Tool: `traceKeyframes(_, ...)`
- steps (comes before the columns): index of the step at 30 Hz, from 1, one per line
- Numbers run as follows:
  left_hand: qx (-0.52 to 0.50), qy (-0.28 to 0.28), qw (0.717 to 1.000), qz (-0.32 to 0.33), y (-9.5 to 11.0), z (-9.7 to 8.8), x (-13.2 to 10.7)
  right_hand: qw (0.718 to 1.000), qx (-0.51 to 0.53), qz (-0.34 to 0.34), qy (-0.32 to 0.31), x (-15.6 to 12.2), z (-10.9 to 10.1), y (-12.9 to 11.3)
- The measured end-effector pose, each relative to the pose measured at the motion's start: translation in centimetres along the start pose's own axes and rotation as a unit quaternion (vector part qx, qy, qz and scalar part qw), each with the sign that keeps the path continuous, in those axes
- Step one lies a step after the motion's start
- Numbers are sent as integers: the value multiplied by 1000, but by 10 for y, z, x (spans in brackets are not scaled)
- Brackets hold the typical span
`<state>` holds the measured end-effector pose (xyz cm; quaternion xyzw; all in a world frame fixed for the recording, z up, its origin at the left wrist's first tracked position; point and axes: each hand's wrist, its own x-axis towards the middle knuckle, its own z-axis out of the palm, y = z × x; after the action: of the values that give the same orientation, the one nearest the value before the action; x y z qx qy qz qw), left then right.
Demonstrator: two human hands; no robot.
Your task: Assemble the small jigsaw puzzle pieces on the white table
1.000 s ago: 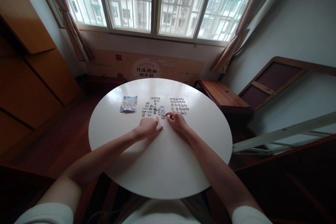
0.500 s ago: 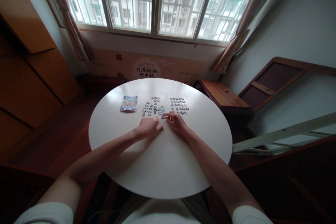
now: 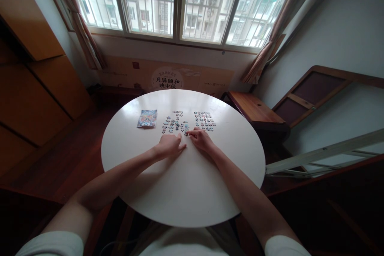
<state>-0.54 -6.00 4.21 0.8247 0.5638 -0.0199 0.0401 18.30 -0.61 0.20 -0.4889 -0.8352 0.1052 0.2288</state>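
Many loose jigsaw puzzle pieces [image 3: 177, 125] lie in a scattered group on the white round table [image 3: 180, 192]. My right hand [image 3: 201, 139] is at the near right edge of this group, its thumb and fingertips closed on a small puzzle piece [image 3: 186, 133] at the table surface. My left hand [image 3: 169, 145] rests just below the pieces, its thumb stretched out apart from the bent index finger. Nothing shows between them; its other fingers are partly hidden. Beyond my right hand, more puzzle pieces [image 3: 205, 120] lie in rough rows.
A colourful printed packet or card [image 3: 147, 119] lies on the table, left of the pieces. Behind the table are a barred window [image 3: 177, 4] and a printed banner [image 3: 120, 70]. A wooden bench or stool [image 3: 255, 106] stands at the right, wooden cabinets [image 3: 42, 96] at the left.
My right fingertips have shifted very slightly at the puzzle piece. My left hand stays in place, and the other pieces look the same.
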Motion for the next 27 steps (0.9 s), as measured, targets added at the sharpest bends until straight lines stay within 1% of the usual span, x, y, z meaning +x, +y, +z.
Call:
traceKeyframes(18, 13, 7, 1000, 1, 0, 0, 0, 1000, 8, 3, 9, 0, 1, 0)
traceKeyframes(27, 10, 5, 1000, 0, 0, 1, 1, 999, 30, 5, 25, 1, 2, 1)
